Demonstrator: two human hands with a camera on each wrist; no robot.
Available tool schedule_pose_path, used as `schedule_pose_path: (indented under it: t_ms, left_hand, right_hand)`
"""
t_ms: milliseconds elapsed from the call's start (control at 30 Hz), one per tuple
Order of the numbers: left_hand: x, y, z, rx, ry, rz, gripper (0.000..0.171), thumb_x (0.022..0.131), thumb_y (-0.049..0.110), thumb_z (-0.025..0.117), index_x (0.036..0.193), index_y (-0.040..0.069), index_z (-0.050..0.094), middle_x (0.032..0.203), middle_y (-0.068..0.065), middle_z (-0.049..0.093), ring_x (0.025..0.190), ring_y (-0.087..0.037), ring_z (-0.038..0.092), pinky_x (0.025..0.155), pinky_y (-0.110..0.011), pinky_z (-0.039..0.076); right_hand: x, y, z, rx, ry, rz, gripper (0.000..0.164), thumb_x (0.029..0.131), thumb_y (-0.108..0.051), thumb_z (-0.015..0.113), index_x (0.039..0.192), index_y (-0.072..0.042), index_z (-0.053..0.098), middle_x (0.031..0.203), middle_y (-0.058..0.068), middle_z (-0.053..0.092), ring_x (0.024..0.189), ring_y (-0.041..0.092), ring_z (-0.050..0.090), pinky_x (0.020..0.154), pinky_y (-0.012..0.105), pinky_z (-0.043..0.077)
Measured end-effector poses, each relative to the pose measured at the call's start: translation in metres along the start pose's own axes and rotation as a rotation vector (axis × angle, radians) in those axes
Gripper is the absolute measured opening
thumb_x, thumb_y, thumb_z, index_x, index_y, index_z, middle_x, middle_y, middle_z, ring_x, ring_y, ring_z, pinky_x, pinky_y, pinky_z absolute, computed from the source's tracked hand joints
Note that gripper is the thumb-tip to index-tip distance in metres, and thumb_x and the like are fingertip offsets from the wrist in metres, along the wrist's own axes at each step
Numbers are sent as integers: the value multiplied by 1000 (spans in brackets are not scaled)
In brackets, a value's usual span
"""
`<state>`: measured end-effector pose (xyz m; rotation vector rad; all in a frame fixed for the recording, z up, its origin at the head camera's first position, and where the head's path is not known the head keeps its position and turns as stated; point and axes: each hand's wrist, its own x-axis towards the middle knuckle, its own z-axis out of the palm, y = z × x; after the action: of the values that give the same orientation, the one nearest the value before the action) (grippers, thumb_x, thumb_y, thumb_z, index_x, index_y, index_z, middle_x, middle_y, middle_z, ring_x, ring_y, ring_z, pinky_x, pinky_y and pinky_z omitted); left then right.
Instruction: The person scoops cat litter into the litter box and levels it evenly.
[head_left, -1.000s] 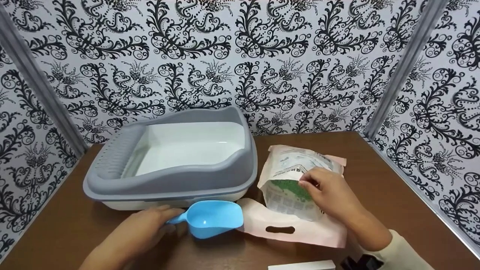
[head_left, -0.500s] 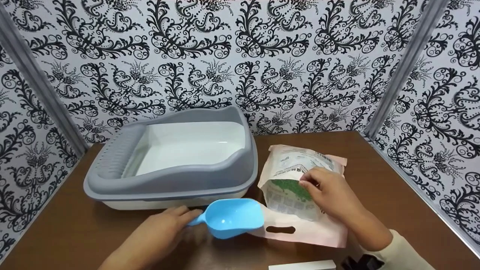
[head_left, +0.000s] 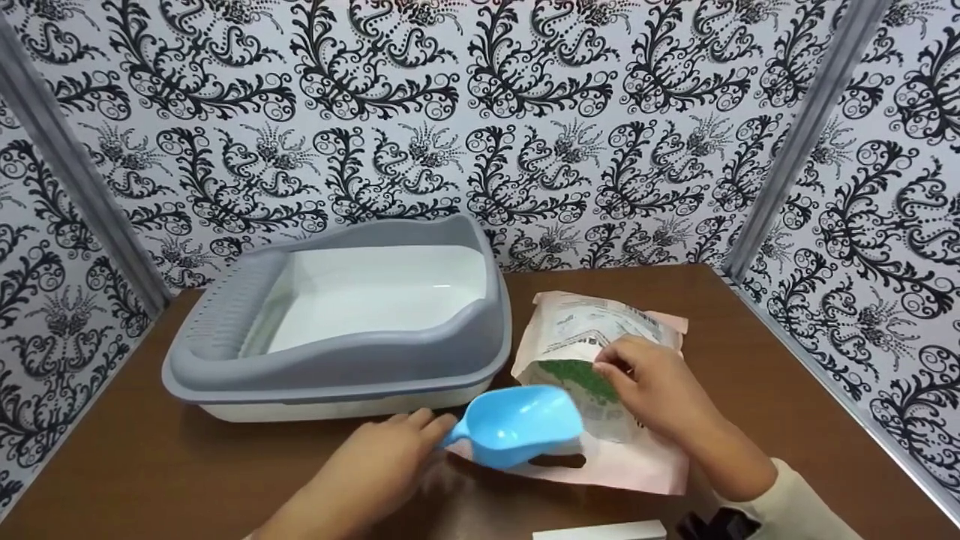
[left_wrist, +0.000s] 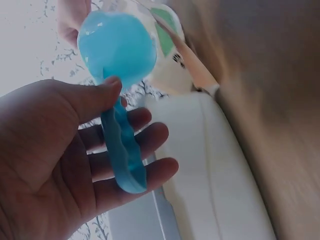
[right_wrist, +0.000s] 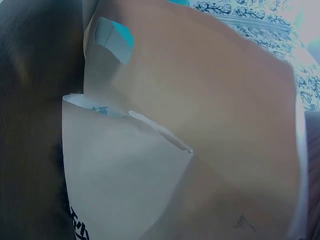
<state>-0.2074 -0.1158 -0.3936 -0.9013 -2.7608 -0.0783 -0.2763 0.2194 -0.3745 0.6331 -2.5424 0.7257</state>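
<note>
My left hand (head_left: pixel 382 457) grips a light blue scoop (head_left: pixel 517 427) by its handle. In the left wrist view the thumb lies on the ridged handle (left_wrist: pixel 120 145) with the fingers behind it. The scoop's bowl is over the pink handle flap of a bag (head_left: pixel 592 322), just in front of the bag's mouth. That bag lies on the table, with green granules (head_left: pixel 574 375) visible inside. My right hand (head_left: pixel 660 382) pinches the upper edge of its opening. In the right wrist view the bag's paper (right_wrist: pixel 225 90) fills most of the picture, and the hand is out of sight.
A litter box with a grey rim (head_left: pixel 360 367) and white inside stands left of the bag. A white block (head_left: pixel 600 531) is at the table's front edge, beside a black object (head_left: pixel 720 525). Patterned walls enclose the table (head_left: pixel 787 397) at the back and sides.
The left hand has carried the scoop to the right and slightly up, from beside the flap to the bag's mouth. The right hand has stayed on the bag.
</note>
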Motion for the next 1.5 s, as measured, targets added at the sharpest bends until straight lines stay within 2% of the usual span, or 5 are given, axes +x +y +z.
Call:
schedule_pose_path:
  t_ms: [567,733,933,1267,1500]
  left_hand:
    - [53,41,10,146,32,5,23,88,29,67,107,16,63,86,1,62,74,-17,63,55,-30,49]
    - [57,44,19,182,54,33,19,87,31,68,98,16,63,83,2,61,69,-17,62,52,-30,48]
    - [59,42,29,184,63,72,31,89,36,65,112,16,64,91,3,66,70,-15,63,54,-29,49]
    - [60,34,40,165,245,183,22,86,34,69,104,22,65,81,7,63,63,-11,62,46,-26,47]
    - [62,32,42,61,212,153,16,87,32,68,98,21,66,82,6,61,68,-11,61,49,-26,48]
  right_hand:
    - [0,-1,-1,-11,-3,9,6,85,-16,72,84,-21,68,80,-13,61,72,5,54,65,24,47]
    - [0,-2,0,1,-24,25,5,84,-18,72,84,-20,68,81,-13,62,72,4,55,65,23,48]
    - [0,-3,-1,-8,-30,38,5,85,-17,72,84,-20,68,82,-12,63,74,5,56,67,24,49]
    - [1,0,1,-5,-10,-7,8,84,-15,72,82,-21,67,79,-13,60,71,5,53,65,23,47]
    - [-1,-1,1,-5,-10,-8,7,84,-16,72,83,-21,67,79,-13,59,70,4,53,64,23,48]
